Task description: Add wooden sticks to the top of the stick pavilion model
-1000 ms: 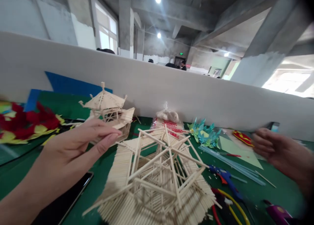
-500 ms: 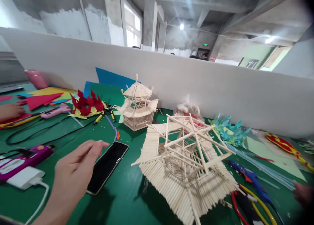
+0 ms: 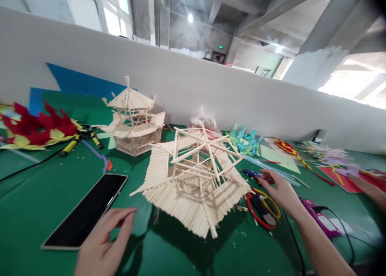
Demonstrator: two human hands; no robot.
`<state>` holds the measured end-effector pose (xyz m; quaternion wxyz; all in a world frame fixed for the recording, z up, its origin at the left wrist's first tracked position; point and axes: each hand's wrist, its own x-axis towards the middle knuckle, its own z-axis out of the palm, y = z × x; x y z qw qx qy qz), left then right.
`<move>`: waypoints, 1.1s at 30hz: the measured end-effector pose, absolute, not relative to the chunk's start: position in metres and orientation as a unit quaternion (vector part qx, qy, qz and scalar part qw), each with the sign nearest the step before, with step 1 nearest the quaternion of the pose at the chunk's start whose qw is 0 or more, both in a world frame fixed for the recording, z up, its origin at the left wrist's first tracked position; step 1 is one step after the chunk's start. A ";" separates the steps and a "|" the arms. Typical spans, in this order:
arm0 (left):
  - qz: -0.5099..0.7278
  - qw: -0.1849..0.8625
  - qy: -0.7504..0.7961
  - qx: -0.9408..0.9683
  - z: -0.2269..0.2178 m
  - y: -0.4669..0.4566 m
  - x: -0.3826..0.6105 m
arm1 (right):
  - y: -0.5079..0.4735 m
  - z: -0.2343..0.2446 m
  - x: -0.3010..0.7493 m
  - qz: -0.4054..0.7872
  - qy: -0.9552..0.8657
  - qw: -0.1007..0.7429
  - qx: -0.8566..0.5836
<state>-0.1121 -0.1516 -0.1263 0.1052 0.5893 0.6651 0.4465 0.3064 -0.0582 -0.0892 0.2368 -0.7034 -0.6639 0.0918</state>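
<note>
A pavilion model of thin wooden sticks (image 3: pixel 193 187) stands between my hands, its upper frame open and its lower roof laid with sticks. My left hand (image 3: pixel 104 242) is left of it, over the near edge of a black-screened phone (image 3: pixel 86 211). Its thumb and index finger are pinched together; anything between them is too small to name. Right of the model, my right hand (image 3: pixel 282 193) has its fingers closed around the blue glue gun (image 3: pixel 253 174). Red-and-yellow-handled pliers (image 3: pixel 262 209) lie just below that hand.
A finished-looking stick pavilion (image 3: pixel 132 123) stands behind left, near a red paper crown (image 3: pixel 39 125). Turquoise paper leaves (image 3: pixel 245 139) and clear glue sticks (image 3: pixel 271 167) lie behind right. A purple power strip (image 3: pixel 321 217) and another person's hand (image 3: pixel 369 189) are at the right.
The view has swung to the right. My right hand has come in from the right edge and taken hold of the glue gun. My left hand now sits lower, nearer the phone's close end.
</note>
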 end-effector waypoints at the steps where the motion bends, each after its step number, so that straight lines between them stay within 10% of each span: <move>1: 0.438 0.121 0.650 0.609 -0.129 -0.154 -0.106 | -0.053 -0.093 0.301 0.099 -0.669 0.233 -0.699; 11: 0.162 0.072 0.561 0.809 -0.144 -0.142 -0.068 | -0.070 -0.115 0.267 0.149 -0.690 0.228 -0.670; 33: 0.064 -0.029 0.551 0.832 -0.133 -0.073 -0.127 | -0.062 -0.136 0.232 0.338 -0.636 0.368 -0.589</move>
